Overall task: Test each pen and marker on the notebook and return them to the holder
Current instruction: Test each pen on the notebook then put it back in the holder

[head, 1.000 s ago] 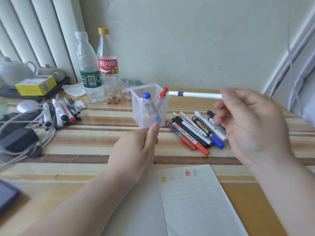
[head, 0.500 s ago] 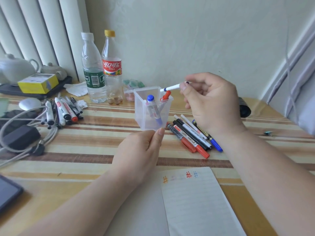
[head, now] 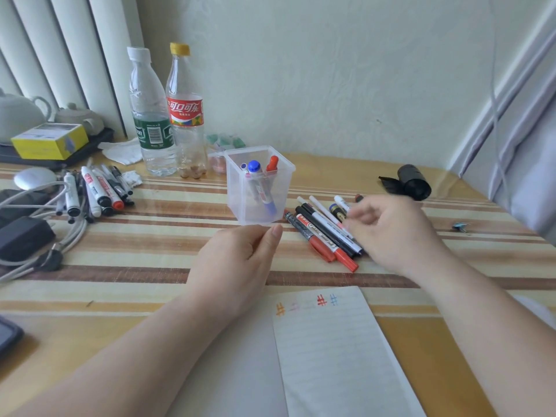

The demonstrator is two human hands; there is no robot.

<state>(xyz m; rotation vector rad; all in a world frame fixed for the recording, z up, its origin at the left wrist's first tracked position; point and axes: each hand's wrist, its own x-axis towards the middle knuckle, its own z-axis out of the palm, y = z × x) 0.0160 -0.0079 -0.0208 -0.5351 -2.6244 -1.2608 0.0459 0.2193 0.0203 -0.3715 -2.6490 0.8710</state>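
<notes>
A clear plastic holder point(head: 240, 203) stands mid-table with a blue-capped marker point(head: 254, 167), a red-capped marker point(head: 272, 164) and a thin white pen point(head: 243, 166) in it. My left hand point(head: 240, 260) grips the holder's lower front edge between thumb and fingers. To the right of the holder lies a row of loose pens and markers point(head: 322, 236). My right hand point(head: 391, 233) hovers over that row, fingers loosely curled and blurred, with nothing seen in them. The open notebook point(head: 337, 356) lies at the front with several coloured hash marks along its top.
A second heap of markers point(head: 96, 191) lies at the left beside cables point(head: 36, 230) and a mouse. Two plastic bottles point(head: 168, 115) stand behind the holder. A black roll point(head: 412, 182) sits at the far right, and a phone point(head: 9, 335) at the left edge.
My right hand put the white pen into the holder, let it go, and came down to the pens on the right. My left hand stayed on the holder.
</notes>
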